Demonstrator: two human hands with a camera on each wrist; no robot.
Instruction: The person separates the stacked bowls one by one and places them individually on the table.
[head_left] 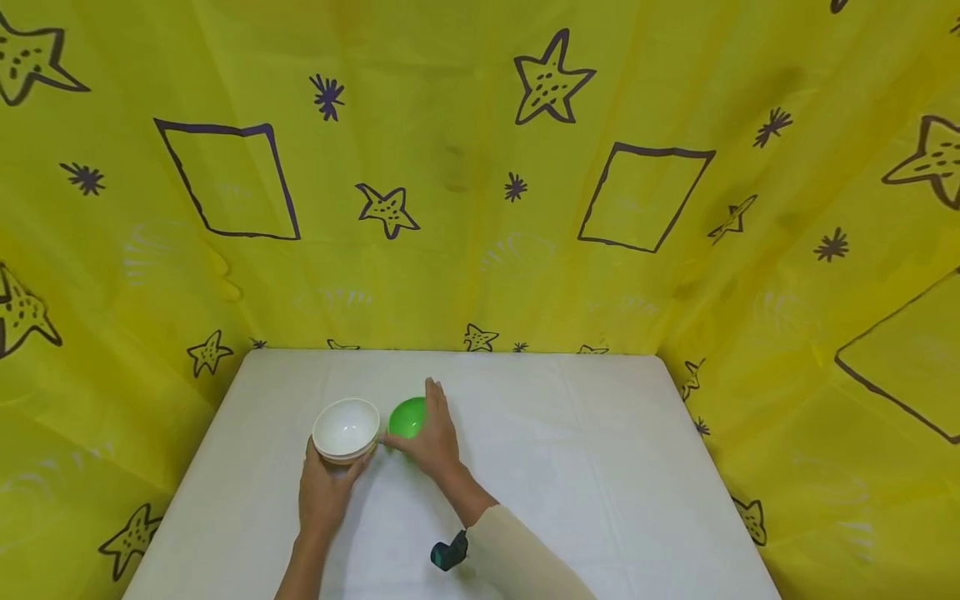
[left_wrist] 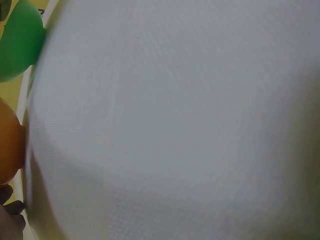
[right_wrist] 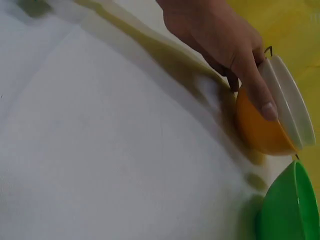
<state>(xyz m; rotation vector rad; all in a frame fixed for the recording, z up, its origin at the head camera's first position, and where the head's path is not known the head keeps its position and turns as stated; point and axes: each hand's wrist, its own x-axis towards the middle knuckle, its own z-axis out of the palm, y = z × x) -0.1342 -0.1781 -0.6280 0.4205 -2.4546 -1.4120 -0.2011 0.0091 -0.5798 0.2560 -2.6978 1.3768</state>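
Note:
My left hand (head_left: 324,492) grips a stack of bowls from its near side, thumb on the right and fingers on the left. On top is a white bowl (head_left: 347,427); two pale rims show in the right wrist view, above an orange bowl (right_wrist: 262,130) at the bottom. Just right of the stack stands a green bowl (head_left: 406,417), upright on the table. Around its right and near sides my right hand (head_left: 435,442) is spread, fingers straight and thumb stretched left toward the stack's rim. Whether the thumb touches either bowl is hard to tell.
A white cloth covers the table (head_left: 585,467). Yellow curtains (head_left: 465,275) with drawn stars and frames hang behind it and along both sides. A small dark object (head_left: 450,552) sits by the right sleeve (head_left: 517,554).

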